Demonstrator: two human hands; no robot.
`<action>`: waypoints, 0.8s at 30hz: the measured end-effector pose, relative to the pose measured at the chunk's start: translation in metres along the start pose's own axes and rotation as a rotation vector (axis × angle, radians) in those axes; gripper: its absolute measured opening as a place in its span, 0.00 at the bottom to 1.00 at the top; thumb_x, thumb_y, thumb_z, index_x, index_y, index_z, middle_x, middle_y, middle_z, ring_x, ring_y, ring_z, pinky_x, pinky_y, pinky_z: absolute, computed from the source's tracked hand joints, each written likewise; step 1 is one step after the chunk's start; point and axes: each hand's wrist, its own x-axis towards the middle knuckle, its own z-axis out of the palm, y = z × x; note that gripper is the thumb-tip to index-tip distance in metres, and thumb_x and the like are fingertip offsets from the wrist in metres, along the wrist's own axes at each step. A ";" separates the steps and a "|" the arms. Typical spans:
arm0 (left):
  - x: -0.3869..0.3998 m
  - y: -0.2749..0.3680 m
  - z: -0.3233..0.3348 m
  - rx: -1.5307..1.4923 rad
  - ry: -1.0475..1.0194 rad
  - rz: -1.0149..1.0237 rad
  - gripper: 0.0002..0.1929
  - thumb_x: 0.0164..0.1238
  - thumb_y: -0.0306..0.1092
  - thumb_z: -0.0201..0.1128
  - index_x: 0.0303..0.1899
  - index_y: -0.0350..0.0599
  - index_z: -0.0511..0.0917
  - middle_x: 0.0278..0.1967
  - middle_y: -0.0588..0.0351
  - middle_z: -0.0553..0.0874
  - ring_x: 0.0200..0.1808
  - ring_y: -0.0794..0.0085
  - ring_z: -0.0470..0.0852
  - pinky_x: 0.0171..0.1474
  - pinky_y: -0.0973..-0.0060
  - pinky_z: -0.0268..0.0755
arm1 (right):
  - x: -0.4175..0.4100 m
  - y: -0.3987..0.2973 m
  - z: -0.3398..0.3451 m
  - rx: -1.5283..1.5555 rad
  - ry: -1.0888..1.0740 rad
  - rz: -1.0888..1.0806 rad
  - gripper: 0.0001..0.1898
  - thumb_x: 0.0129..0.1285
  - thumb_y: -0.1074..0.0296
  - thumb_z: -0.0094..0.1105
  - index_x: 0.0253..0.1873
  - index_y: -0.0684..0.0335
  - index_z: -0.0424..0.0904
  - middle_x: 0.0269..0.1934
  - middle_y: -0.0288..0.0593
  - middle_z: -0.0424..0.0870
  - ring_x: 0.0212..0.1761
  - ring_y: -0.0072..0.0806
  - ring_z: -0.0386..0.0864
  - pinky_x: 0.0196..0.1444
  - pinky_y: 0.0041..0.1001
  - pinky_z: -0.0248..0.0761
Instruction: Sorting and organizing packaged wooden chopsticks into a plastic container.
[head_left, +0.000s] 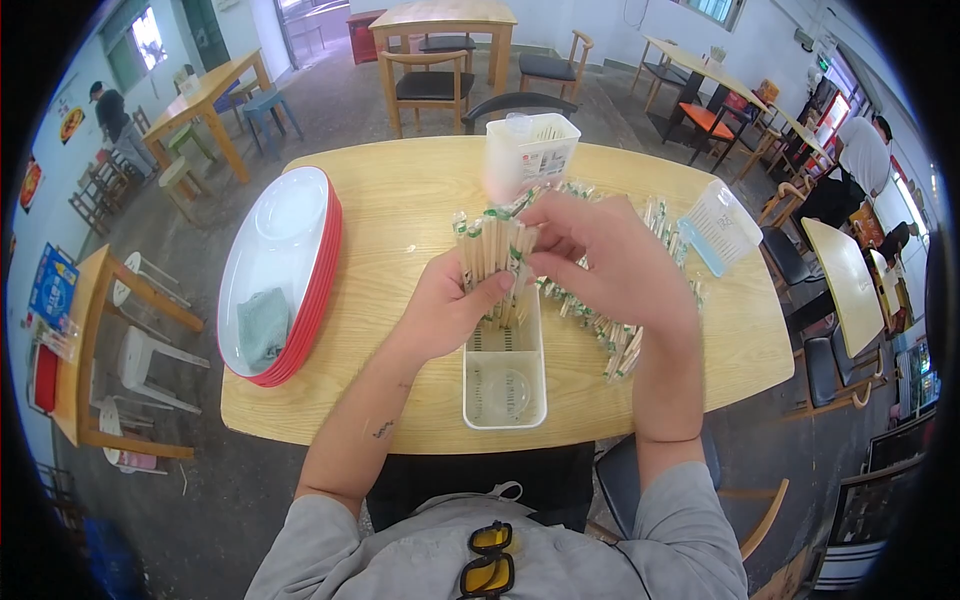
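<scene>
My left hand grips an upright bundle of wrapped disposable chopsticks above a white plastic utensil basket. The basket stands near the table's front edge and is divided in two. At the bundle's upper right, the bent fingers of my right hand touch or nearly touch the chopsticks; whether they pinch any is unclear. More wrapped chopsticks lie in a loose pile behind and under my right hand and forearm.
A stack of oval red-rimmed white platters with a folded green cloth stands at the left. A white basket stands at the back, and another basket lies tilted at the right. Two people are farther off, one on each side.
</scene>
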 end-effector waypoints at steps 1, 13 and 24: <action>0.000 0.000 0.000 0.005 0.003 -0.009 0.12 0.84 0.26 0.61 0.62 0.38 0.83 0.52 0.57 0.92 0.52 0.78 0.87 0.56 0.73 0.81 | 0.000 0.000 0.000 -0.009 -0.018 -0.009 0.13 0.65 0.78 0.71 0.54 0.65 0.83 0.31 0.45 0.89 0.35 0.30 0.91 0.39 0.27 0.82; -0.001 -0.001 -0.002 0.032 -0.007 -0.021 0.12 0.83 0.28 0.64 0.61 0.39 0.85 0.49 0.61 0.91 0.49 0.80 0.86 0.53 0.73 0.80 | 0.005 -0.005 0.011 0.057 0.093 -0.050 0.16 0.66 0.75 0.69 0.58 0.67 0.85 0.33 0.53 0.89 0.35 0.46 0.90 0.41 0.36 0.80; -0.001 -0.001 -0.004 0.013 -0.036 -0.024 0.12 0.83 0.29 0.64 0.61 0.40 0.86 0.51 0.60 0.91 0.52 0.78 0.85 0.56 0.73 0.78 | 0.006 0.018 -0.015 0.225 0.066 0.197 0.12 0.70 0.70 0.72 0.54 0.68 0.86 0.35 0.44 0.91 0.35 0.28 0.88 0.41 0.29 0.80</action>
